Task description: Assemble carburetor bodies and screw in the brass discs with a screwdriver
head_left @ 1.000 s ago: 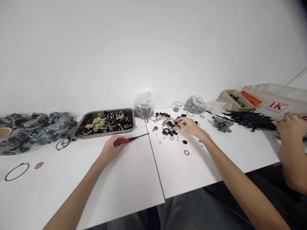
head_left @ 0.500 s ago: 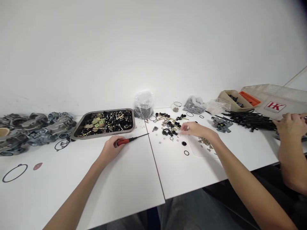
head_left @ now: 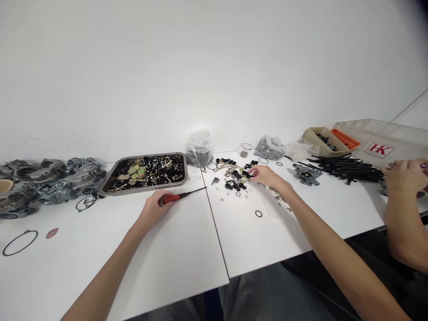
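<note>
My left hand (head_left: 156, 207) rests on the white table, closed around the red handle of a screwdriver (head_left: 171, 199). Its dark, thin shaft points right, across the seam between the tabletops. My right hand (head_left: 267, 175) is at the right side of a loose group of small black caps and brass-coloured parts (head_left: 234, 184). Its thumb and fingers are pinched together with a small black part (head_left: 249, 175) at their tips; the exact kind is too small to make out. A black rubber ring (head_left: 258, 214) and several tiny clear pieces lie close by.
A metal tray (head_left: 147, 190) of mixed parts stands left of centre. Grey carburetors (head_left: 53, 183) crowd the far left; another carburetor (head_left: 306, 174) sits right. Bagged parts (head_left: 199, 151) stand at the wall. Black hoses (head_left: 347, 168) and a co-worker's hands (head_left: 406, 176) are at far right.
My right hand has moved slightly left and away from me into the small parts. The round black cap that lay in front of it is gone from its spot. My left hand is still.
</note>
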`<control>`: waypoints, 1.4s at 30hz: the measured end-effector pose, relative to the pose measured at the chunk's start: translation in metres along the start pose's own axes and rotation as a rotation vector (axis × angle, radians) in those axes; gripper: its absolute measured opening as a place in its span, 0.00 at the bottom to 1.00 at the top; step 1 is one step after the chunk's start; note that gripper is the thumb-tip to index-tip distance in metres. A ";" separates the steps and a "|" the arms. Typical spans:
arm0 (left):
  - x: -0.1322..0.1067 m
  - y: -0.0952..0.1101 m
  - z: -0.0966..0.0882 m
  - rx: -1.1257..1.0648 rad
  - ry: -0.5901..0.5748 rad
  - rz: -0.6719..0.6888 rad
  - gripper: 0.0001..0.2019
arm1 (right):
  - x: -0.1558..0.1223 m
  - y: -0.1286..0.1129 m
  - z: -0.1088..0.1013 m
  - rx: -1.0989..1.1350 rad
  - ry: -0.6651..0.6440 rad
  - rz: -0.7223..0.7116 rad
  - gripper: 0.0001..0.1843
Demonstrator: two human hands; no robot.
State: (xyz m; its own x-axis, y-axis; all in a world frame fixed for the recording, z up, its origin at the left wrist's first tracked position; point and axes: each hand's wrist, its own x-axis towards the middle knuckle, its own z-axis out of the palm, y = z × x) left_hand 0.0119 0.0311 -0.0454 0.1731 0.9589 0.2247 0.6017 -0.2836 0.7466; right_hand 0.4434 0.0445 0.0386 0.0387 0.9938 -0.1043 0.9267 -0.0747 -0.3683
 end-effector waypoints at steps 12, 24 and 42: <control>0.000 -0.001 0.001 -0.041 0.004 0.019 0.13 | 0.044 0.001 0.024 0.005 -0.009 0.131 0.13; 0.000 0.000 0.002 -0.040 0.004 0.025 0.11 | 0.035 -0.041 -0.016 0.252 0.213 0.005 0.08; 0.002 -0.003 0.007 0.059 0.102 0.186 0.12 | 0.033 -0.132 -0.017 0.328 0.295 -0.361 0.16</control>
State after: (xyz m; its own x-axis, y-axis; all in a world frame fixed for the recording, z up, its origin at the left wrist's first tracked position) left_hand 0.0161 0.0341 -0.0518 0.2073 0.8836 0.4198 0.6120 -0.4519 0.6490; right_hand 0.3290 0.0882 0.0995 -0.1131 0.9384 0.3264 0.7374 0.2994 -0.6054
